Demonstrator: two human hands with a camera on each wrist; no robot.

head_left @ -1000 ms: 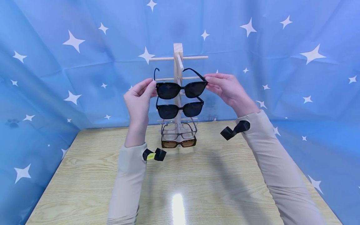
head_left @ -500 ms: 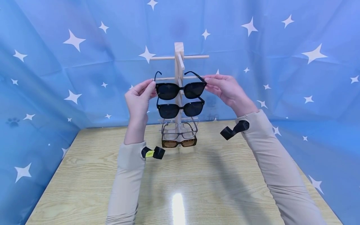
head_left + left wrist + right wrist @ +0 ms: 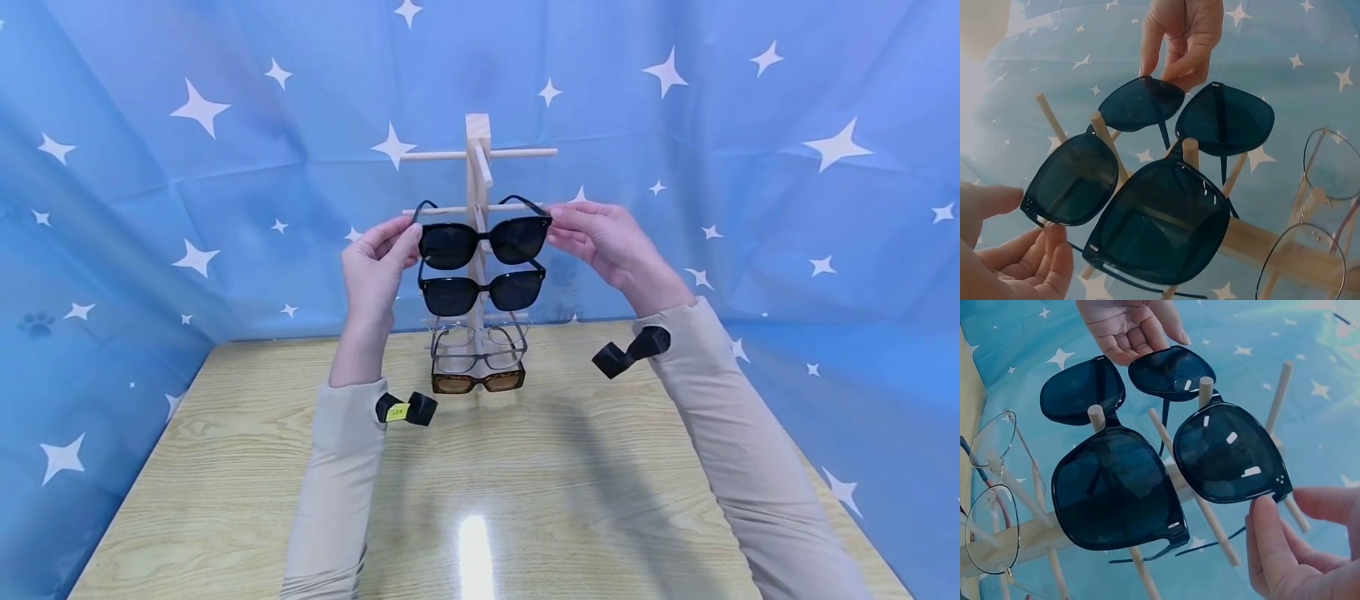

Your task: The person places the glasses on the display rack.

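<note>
Both hands hold a pair of black sunglasses, one at each end of the frame, with the arms unfolded towards a wooden display stand. My left hand pinches the left hinge corner between thumb and fingers. At the opposite corner my right hand pinches likewise. In the right wrist view, a peg of the stand shows by the bridge of these sunglasses; whether they touch, I cannot tell. Directly below hangs a second pair of black sunglasses, apart from my fingers.
Lower on the stand are thin-rimmed clear glasses, grey-framed glasses and tortoiseshell sunglasses. A bare crossbar tops the stand. It stands at the back of a wooden table, before a blue star-patterned curtain.
The arm tips of the held sunglasses have tilted down towards the second crossbar, while the front stays at nearly the same height. The left hand has shifted slightly right.
</note>
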